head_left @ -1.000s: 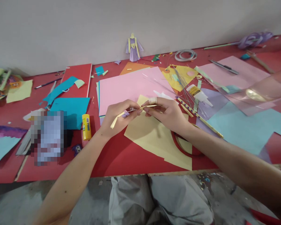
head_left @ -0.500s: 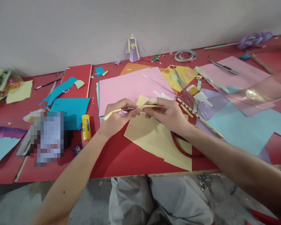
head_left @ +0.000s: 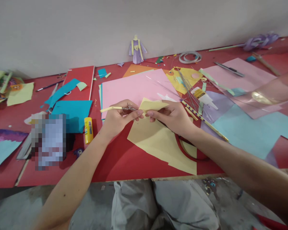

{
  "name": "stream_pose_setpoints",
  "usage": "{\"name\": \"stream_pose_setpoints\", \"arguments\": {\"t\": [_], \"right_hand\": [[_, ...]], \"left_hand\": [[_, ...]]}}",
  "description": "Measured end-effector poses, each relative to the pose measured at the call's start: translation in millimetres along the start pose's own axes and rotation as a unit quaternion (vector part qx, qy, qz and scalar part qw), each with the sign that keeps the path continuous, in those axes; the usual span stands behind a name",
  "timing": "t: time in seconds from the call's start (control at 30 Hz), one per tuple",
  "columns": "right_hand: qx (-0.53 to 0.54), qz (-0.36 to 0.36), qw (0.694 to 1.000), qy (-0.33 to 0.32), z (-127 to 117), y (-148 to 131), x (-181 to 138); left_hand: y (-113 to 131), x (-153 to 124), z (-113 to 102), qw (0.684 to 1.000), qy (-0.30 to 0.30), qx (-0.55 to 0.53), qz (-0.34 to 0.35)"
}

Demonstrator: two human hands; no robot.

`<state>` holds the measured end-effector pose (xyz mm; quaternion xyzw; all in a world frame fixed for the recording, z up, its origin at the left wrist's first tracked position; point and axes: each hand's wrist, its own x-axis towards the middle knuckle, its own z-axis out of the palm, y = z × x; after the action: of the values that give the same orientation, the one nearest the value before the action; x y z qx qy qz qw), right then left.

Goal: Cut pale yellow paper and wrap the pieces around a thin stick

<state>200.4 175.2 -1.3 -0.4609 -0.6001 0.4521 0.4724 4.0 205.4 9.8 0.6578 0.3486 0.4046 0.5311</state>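
My left hand [head_left: 116, 118] is closed in a pinch on a thin pale yellow paper strip [head_left: 109, 109] wound on a thin wire; the strip sticks out to the left. My right hand [head_left: 173, 115] is closed too, pinching a small yellow paper piece [head_left: 153, 104] at the wire's other end. Both hands meet fingertip to fingertip above a large pale yellow sheet [head_left: 158, 143] on the red table [head_left: 115, 163]. A pink sheet [head_left: 132, 86] lies just behind them.
A yellow glue stick [head_left: 88, 129] lies left of my left hand. Blue paper [head_left: 73, 110], a glue bottle [head_left: 203, 95], a dotted pencil [head_left: 204, 119], thin wires, a red ring [head_left: 184, 150] and a paper doll [head_left: 136, 48] by the wall surround the hands.
The strip's free end has swung up from pointing down-left to pointing left. The yellow piece in my right hand has turned flatter toward the camera.
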Motion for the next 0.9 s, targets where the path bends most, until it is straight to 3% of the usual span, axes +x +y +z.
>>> {"name": "stream_pose_setpoints", "arguments": {"t": [0.47,0.9], "right_hand": [[0.0,0.018,1.0,0.004,-0.5,2.3,0.6],[0.008,-0.015,1.0,-0.007,-0.5,6.4,0.6]], "left_hand": [[1.8,-0.4,-0.3,1.0,0.009,0.011,0.0],[2.8,0.7,0.1,1.0,0.012,0.004,-0.001]]}}
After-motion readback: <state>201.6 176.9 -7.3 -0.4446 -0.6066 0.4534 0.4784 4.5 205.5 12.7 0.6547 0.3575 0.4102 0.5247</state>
